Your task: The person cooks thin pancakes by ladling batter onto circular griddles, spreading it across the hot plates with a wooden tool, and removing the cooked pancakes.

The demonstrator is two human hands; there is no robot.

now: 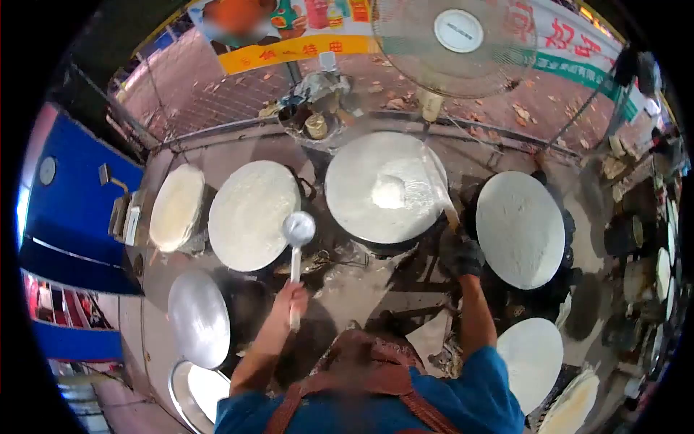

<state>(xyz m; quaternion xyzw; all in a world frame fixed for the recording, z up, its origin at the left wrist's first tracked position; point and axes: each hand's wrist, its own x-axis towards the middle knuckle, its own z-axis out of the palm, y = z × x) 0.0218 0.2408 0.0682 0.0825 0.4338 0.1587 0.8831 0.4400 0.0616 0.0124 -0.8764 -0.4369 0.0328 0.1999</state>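
Note:
My left hand [290, 301] is closed around the pale handle of a ladle [299, 228], its bowl by the right edge of a batter-coated round griddle [251, 217]. In a dark glove, my right hand [463, 257] grips the wooden handle of a long flat spreader [435, 181]. The spreader's pale blade lies across the right side of the middle griddle [354, 210]. White batter covers that griddle, with a thicker pool of batter [389, 192] near its centre.
Right of me are two white-coated griddles [520, 230] [531, 365]. Lower left are a bare metal griddle [199, 318] and a metal basin [178, 394] holding something white. Thin flatbreads [176, 210] lie at far left, another flatbread [575, 409] at lower right. A fan [457, 36] stands ahead.

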